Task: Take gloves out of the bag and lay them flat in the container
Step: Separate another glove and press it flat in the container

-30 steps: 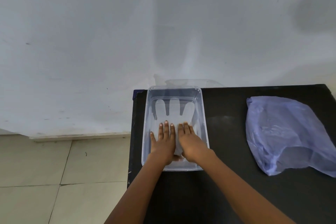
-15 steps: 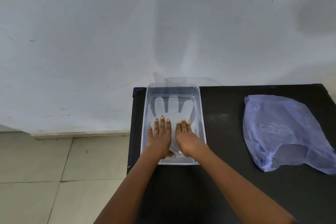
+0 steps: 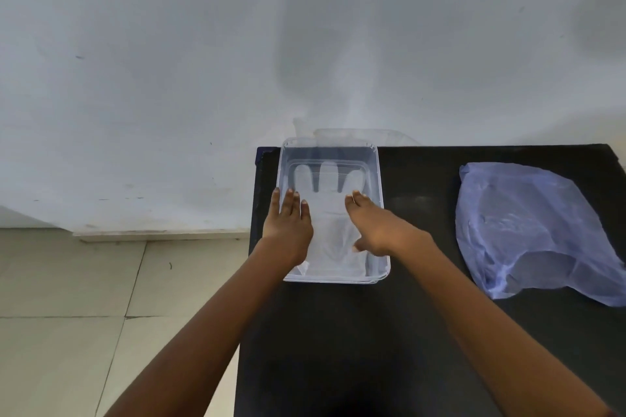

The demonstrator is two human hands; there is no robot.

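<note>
A clear plastic container (image 3: 380, 179) stands at the far left of the black table. A translucent white glove (image 3: 328, 213) lies flat on its floor, fingers pointing away from me. My left hand (image 3: 288, 223) rests palm down along the glove's left side, fingers together and extended. My right hand (image 3: 376, 227) hovers palm down over the glove's right side, thumb spread toward its cuff. Neither hand holds anything. A crumpled bluish-purple plastic bag (image 3: 528, 230) lies on the table to the right, its mouth facing me.
The black table (image 3: 406, 332) ends at its left edge just beside the container, with tiled floor (image 3: 84, 315) below. A white wall (image 3: 237, 44) rises directly behind. A clear lid (image 3: 359, 135) leans behind the container.
Both hands have slid apart from the middle of the glove toward its sides, uncovering the palm and cuff. The right hand has lifted slightly.
</note>
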